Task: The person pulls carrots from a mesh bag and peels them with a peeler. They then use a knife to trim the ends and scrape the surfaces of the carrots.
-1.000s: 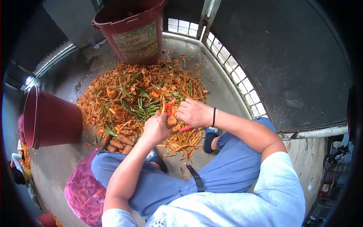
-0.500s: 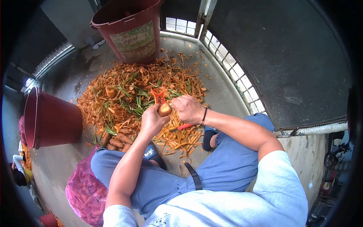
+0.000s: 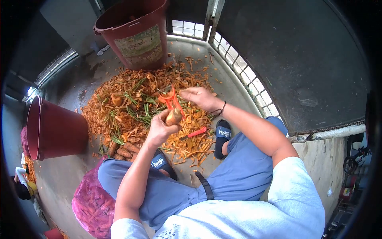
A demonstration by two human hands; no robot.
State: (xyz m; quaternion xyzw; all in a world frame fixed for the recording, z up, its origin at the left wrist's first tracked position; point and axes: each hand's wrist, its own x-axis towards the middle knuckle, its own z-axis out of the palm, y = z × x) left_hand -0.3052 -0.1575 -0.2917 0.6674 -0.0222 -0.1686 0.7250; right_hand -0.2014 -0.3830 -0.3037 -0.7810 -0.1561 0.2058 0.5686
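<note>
My left hand (image 3: 160, 128) is closed around a partly peeled carrot (image 3: 174, 117). An orange-red peeler (image 3: 170, 99) juts out just beyond the carrot, its lower end meeting the left hand, apparently held along with it. To the right of the peeler, my right hand (image 3: 200, 98) has its fingers stretched out and seems to hold nothing. Below both hands a knife with a red handle (image 3: 196, 132) lies on pale peelings. Several unpeeled carrots (image 3: 126, 151) lie by my left foot.
A wide heap of peelings (image 3: 107, 95) and green stem ends covers the floor ahead. One dark red bin (image 3: 139, 47) stands behind it, another red bin (image 3: 59, 129) at the left. A pink mesh sack (image 3: 93, 201) sits beside my left knee. Another person (image 3: 22, 181) is at far left.
My right hand has moved up and away from the carrot, its fingers straightening. The carrot now tilts more upright in my left hand, and the knife handle is uncovered.
</note>
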